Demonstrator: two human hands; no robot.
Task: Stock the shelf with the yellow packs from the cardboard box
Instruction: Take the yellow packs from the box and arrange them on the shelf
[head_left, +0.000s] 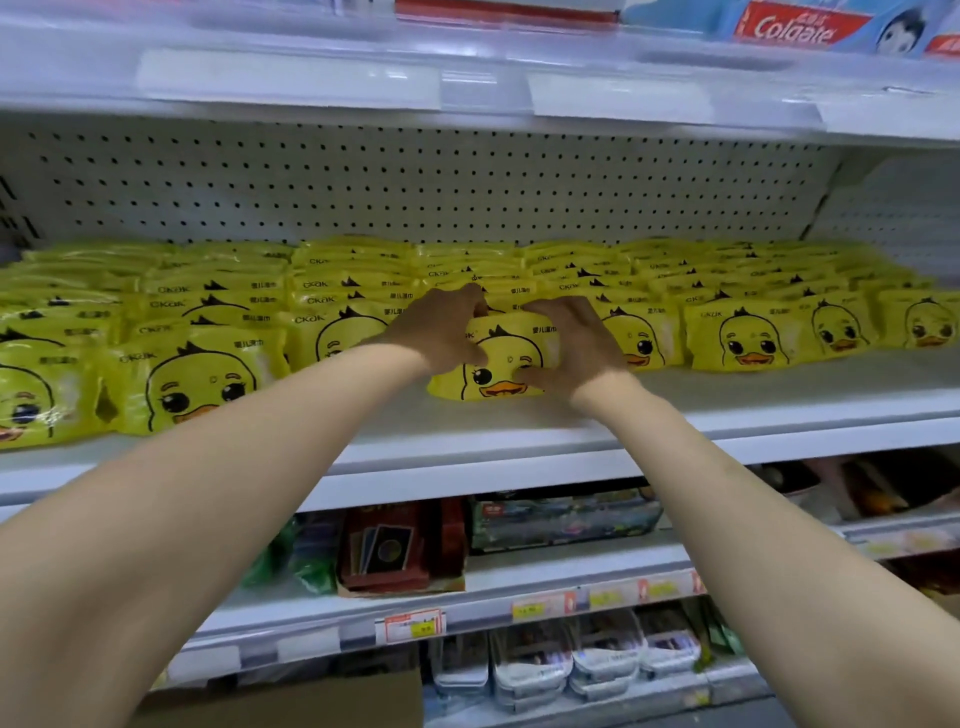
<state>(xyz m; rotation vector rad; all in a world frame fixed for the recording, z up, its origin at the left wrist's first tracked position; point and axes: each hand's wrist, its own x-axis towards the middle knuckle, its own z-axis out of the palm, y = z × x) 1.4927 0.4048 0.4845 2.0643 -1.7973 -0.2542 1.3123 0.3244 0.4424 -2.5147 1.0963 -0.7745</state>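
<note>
- The left hand (447, 332) and right hand (574, 345) both grip one yellow duck-face pack (501, 366). The left fingers curl over its upper left edge. The right fingers curl over its upper right edge, with the thumb on the pack's face beside the beak.
- This pack stands on the white shelf (727, 400), about mid-width, at the front of its own column and against the packs behind it.
- Columns of the same yellow packs (748, 338) fill the shelf back to the pegboard panel (415, 182). The neighbouring columns sit close on either side of the held pack, so each hand is partly in front of a neighbour's front pack.
- The left-hand columns (192, 379) reach nearer the shelf's front edge than those on the right.
- The upper shelf (467, 88) overhangs the hands and carries a Colgate toothpaste carton (800, 26).
- Below, a red box of cards (400, 551) stands beside green packets (311, 561).
- A price tag (410, 626) sits on the rail under them, and white packaged goods (571, 670) lie lower still.
- A flap of the cardboard box (311, 699) shows at the bottom edge, between the forearms; its contents are out of view.
</note>
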